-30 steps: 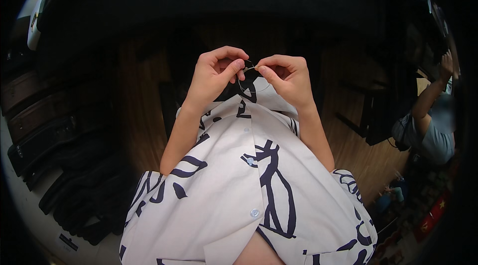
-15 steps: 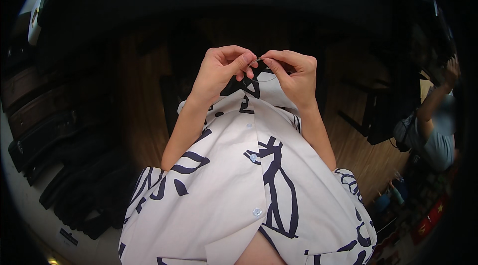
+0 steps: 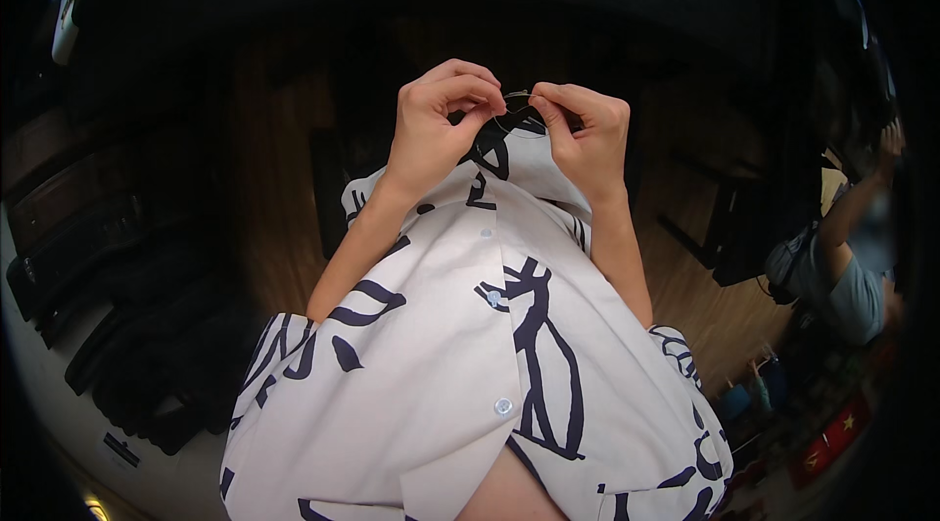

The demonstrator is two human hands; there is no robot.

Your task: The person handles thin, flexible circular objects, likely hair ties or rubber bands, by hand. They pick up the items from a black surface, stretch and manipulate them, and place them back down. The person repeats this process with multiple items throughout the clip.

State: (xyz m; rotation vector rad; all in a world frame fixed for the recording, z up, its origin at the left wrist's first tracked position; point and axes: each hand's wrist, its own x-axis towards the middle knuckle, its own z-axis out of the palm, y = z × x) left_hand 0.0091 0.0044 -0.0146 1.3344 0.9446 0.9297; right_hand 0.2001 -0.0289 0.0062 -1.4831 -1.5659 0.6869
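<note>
The left hand (image 3: 437, 115) has just rolled knuckles-up and drawn slightly apart from the right hand (image 3: 589, 129); both hands' fingers pinch the thin, pale, wire-like loop (image 3: 518, 93), upper centre, suggesting a grip adjustment.

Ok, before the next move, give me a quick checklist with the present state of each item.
1. Right hand pinching the thin wire-like loop: ok, thumb and forefinger meet at it.
2. Left hand gripping the loop: cannot tell; its fingertips are beside it, contact unclear.
3. Hands apart: ok, a small gap shows between the fingertips.
4. Loop clear of the patterned shirt: cannot tell; it overlaps the cloth in view.
5. Other person clear of both hands: ok, off at the right edge.
</note>
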